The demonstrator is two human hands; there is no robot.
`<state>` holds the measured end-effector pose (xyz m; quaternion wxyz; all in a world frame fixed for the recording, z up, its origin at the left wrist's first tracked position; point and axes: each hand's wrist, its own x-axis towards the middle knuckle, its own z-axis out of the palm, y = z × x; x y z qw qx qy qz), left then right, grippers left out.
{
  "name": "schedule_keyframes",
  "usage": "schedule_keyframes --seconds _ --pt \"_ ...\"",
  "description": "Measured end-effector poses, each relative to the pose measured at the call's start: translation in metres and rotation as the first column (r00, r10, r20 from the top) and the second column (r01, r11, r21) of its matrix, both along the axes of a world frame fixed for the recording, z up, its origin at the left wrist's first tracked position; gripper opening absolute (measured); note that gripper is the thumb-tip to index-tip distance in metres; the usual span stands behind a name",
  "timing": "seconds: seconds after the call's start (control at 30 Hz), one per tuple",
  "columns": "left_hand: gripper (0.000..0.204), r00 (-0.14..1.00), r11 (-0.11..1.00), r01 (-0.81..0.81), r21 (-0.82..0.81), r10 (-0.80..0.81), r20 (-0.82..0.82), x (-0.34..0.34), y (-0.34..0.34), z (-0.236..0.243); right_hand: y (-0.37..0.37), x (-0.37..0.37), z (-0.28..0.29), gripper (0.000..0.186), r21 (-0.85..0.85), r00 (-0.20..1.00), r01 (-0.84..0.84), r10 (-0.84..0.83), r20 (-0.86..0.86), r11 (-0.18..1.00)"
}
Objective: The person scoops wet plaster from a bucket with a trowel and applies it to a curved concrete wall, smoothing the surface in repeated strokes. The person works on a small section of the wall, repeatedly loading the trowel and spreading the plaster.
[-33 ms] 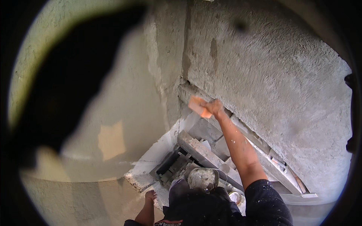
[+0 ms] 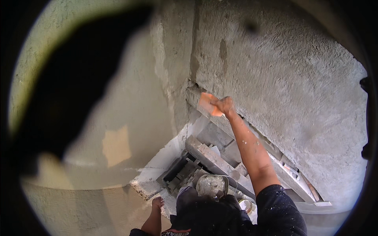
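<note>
My right hand [image 2: 225, 105] reaches out to the far corner, its fingers closed round a flat orange plastering float [image 2: 210, 104]. The float is a little blurred and lies over a rough concrete ledge [image 2: 193, 95] at the foot of the right-hand wall; I cannot tell whether it touches the surface. My left hand [image 2: 158, 202] is low at the left of my body, beside the pale block edge [image 2: 146, 188]. Its fingers are small and partly hidden, so its grip cannot be made out.
A mortar-crusted bucket [image 2: 212, 186] stands just in front of my body, a round white tub [image 2: 246, 205] to its right. A thick concrete beam [image 2: 208, 155] crosses beyond the bucket. Rough plastered walls [image 2: 283, 86] meet at the corner. A dark blur [image 2: 78, 78] covers the upper left.
My right hand and the orange float have moved slightly up and away from me along the ledge. My left hand has hardly moved.
</note>
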<state>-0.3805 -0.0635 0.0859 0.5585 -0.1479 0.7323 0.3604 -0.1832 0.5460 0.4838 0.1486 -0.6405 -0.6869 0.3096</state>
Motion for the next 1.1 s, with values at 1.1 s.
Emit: schedule_keyframes --seconds 1.1 --pt "0.051 -0.329 -0.250 0.931 -0.267 -0.892 -0.312 0.103 0.123 -0.026 -0.410 0.502 -0.353 0.066 -0.358 0.718 0.677 -0.467 0.516 0.644"
